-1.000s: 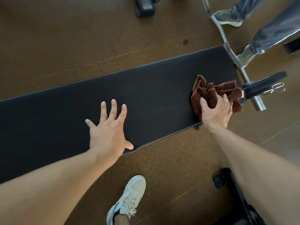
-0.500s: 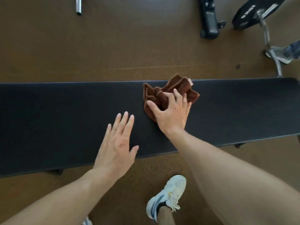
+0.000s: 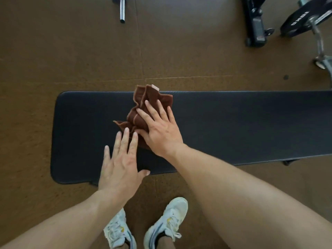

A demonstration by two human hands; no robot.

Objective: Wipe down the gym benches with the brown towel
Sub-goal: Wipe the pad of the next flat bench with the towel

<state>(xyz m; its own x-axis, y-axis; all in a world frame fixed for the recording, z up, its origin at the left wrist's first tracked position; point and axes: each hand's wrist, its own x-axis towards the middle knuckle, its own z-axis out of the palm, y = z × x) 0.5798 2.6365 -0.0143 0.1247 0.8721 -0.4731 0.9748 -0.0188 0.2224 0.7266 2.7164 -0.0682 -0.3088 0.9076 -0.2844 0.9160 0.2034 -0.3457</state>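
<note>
Right hand (image 3: 161, 130) flat on brown towel (image 3: 143, 112), fingers spread and straight, palm pressing it onto black bench (image 3: 242, 126). Towel crumpled, lying across bench toward its left end, far corner reaching far edge. Left hand (image 3: 120, 166) flat, fingers straight and together, over near edge of bench just beside towel; fingertips at towel's near fold, contact hard to judge. Both forearms bare. White sneakers (image 3: 165, 221) on brown floor (image 3: 71, 51) below bench. Weight plate (image 3: 303, 18) with bar at top right, black frame (image 3: 255, 24) beside it, metal bar (image 3: 122, 9) at top.

"10KG" in white on black weight plate (image 3: 303, 20), top right corner
</note>
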